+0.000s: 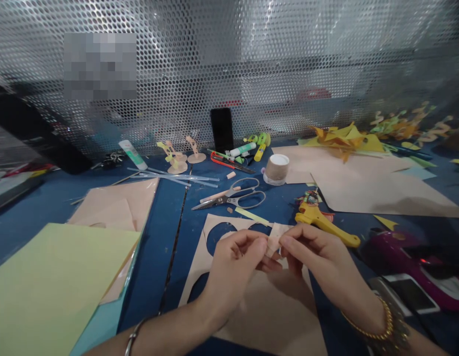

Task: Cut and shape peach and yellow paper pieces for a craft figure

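Between my two hands is a small strip of pale peach paper (pixel 275 238), held up over the table. My left hand (pixel 238 267) pinches its left side between thumb and fingers. On its right side, the thumb and fingertips of my right hand (pixel 321 259) are closed on it too. Beneath both hands lies a peach sheet (pixel 273 311) with round holes cut near its far and left edges. Just beyond the hands, a thin yellow-green paper strip (pixel 251 216) lies by the sheet. Grey scissors (pixel 229 199) rest farther off, blades pointing left.
Coloured sheets (pixel 59 282) are stacked at left. A yellow glue gun (pixel 325 225), a purple device (pixel 410 257) and a white phone (pixel 412 292) lie at right. Farther back are a paper cup (pixel 276 169), glue sticks (pixel 133 155), an upright black phone (pixel 222 129) and a perforated metal panel (pixel 177 64).
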A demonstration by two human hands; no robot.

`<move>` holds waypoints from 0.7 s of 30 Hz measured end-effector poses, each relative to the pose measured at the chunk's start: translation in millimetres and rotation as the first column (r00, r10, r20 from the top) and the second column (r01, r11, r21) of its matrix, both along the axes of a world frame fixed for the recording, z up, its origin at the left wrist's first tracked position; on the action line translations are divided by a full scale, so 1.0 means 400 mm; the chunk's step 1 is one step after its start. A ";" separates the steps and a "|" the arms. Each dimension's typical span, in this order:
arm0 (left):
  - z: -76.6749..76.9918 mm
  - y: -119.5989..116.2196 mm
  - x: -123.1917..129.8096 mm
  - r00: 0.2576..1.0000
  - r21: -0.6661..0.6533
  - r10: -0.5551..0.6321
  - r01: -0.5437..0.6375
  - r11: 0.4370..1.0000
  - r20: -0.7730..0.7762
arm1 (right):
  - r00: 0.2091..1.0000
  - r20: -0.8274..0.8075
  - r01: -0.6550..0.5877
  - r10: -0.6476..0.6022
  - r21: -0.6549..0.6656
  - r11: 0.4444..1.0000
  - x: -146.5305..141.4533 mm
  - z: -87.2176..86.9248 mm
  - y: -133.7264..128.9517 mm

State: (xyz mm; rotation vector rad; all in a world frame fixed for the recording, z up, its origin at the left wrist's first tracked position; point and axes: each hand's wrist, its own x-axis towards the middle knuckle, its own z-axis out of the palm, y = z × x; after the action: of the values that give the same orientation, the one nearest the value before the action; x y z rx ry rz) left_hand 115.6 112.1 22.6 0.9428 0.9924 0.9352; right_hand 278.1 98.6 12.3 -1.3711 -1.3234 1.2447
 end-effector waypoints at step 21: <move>-0.013 0.002 0.000 0.995 0.086 0.036 -0.028 0.996 -0.097 | 0.993 -0.104 -0.072 0.061 -0.106 0.992 -0.011 -0.002 0.000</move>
State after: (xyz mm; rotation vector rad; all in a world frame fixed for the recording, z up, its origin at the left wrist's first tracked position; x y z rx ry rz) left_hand 115.8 112.9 17.5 1.0545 1.0606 0.9715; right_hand 273.9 98.6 11.5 -1.3308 -1.2557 1.4310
